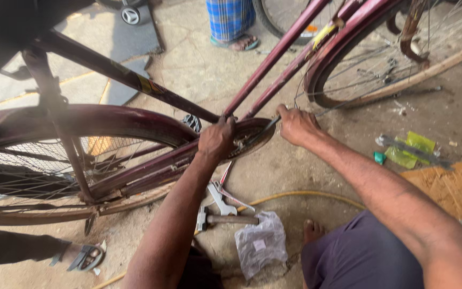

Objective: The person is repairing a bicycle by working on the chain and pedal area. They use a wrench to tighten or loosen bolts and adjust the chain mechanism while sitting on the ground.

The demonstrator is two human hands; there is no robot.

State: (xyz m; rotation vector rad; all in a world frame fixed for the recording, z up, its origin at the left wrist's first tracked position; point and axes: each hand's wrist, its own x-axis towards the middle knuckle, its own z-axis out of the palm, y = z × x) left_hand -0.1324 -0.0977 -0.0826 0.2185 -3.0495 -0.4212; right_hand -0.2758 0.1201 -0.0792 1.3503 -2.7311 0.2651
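The maroon bicycle (135,80) stands across the concrete floor (295,166), and its chain case (188,152) at the crank is the middle of the work. The left hand (217,138) is closed over the top of the chain case, just where the two down tubes (279,69) meet it. The right hand (297,126) sits just right of the case, fingers curled around a thin dark tool (267,126) whose tip points into the case's front end.

Below the chain case, on the floor, lie a spanner (219,197), pliers with red handles (230,184) and a hammer (225,219), all close together; a clear plastic bag (261,243) lies just beside the hammer. A yellow hose (306,195) curves past them. Left of the case is the rear wheel (33,171) under its mudguard; up and right is the front wheel (380,64). Well right of the case lie green wrappers (410,150) and a piece of cardboard (450,187). Another person's sandalled foot (239,42) stands beyond the frame.
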